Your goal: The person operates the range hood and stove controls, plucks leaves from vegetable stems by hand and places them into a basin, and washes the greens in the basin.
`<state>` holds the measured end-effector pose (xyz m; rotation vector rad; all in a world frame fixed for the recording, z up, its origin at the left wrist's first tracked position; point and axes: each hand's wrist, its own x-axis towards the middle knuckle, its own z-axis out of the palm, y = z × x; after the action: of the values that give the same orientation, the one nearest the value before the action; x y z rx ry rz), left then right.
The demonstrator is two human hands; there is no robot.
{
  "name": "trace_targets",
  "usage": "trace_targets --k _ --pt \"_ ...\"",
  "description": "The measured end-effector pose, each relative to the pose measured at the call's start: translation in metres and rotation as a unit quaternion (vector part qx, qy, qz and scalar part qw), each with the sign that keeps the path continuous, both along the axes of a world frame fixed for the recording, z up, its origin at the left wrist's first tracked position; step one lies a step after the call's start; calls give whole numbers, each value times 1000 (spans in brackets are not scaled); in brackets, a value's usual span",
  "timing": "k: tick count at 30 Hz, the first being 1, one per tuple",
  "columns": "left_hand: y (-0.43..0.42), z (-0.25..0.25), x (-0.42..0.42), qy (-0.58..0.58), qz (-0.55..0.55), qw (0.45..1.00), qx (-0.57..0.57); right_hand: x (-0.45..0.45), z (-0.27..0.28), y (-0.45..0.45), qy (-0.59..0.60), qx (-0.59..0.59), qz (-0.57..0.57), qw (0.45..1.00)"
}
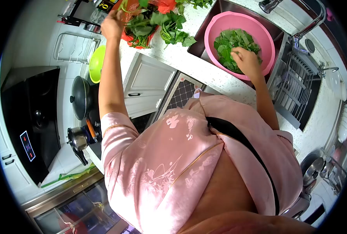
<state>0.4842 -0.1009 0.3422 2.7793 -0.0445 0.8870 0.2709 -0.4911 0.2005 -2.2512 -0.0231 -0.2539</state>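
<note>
- Fingers of the left hand (112,26) bend beside greens (142,26) on red plastic (167,5); grip unclear.
- Right hand (247,62) curls over leaves (227,45) pointing every way in the pink basin (269,43); grip unclear.
- Black-and-yellow label (104,6): too small to read.

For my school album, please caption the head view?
Left hand by greens, right hand by leaves in a pink basin.

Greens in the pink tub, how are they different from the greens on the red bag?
Tub greens look like mostly loose leaves; bag greens show long stems. Tub greens are near the right hand; bag greens are by the left hand. Both are leafy.
</note>
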Motion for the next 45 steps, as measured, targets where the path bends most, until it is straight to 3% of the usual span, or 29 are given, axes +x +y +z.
trace_targets --k 2,5,7,12,17,19,21,23,24,26,27,29,31,33,35,37,39,42,44,45 --pt "0 10 3 -51 -73 987 -132 3 7 12 -2 1 15 1000" --pt "-4 4 4 7 -193 926 -323 11 8 22 31 -9 23 999" --pt "-28 2 -16 83 -262 840 -469 17 0 29 28 172 34 984" --pt "-84 -36 -45 154 -333 738 -566 26 9 26 128 316 69 938" --pt "-128 -82 -58 196 -378 638 -642 28 0 18 203 420 21 884" --pt "-140 -92 -61 185 -372 621 -665 27 -5 15 167 472 5 866" --pt "-147 -102 -60 179 -360 638 -657 28 -4 1 165 450 -30 877" --pt "-149 -108 -58 172 -349 657 -646 32 -10 -15 -27 494 -149 856" --pt "-150 -107 -57 183 -336 694 -610 37 -5 -18 -26 495 -149 856" --pt "-155 -106 -55 195 -317 743 -556 46 14 -27 -282 350 -201 870" --pt "-158 -106 -53 197 -316 743 -556 46 26 -26 -281 351 -202 870" --pt "-165 -106 -51 243 -307 746 -538 44 48 -9 -295 57 -21 954" --pt "-174 -108 -47 267 -310 734 -542 49 53 12 -267 -67 115 954" --pt "-182 -107 -45 351 -293 662 -594 56 32 26 -277 -89 120 949" --pt "-186 -108 -43 374 -288 655 -590 68 11 25 -139 -59 66 986" --pt "-188 -116 -43 414 -248 606 -632 74 9 15 -83 9 72 994" --pt "-186 -121 -41 426 -238 596 -637 78 3 10 -19 168 102 980" --pt "-182 -125 -35 446 -198 524 -698 76 2 10 -194 70 19 978" --pt "-179 -126 -32 442 -190 505 -716 74 3 8 -357 -34 -96 929" --pt "-178 -126 -32 439 -183 486 -733 72 3 6 -358 -34 -94 928"
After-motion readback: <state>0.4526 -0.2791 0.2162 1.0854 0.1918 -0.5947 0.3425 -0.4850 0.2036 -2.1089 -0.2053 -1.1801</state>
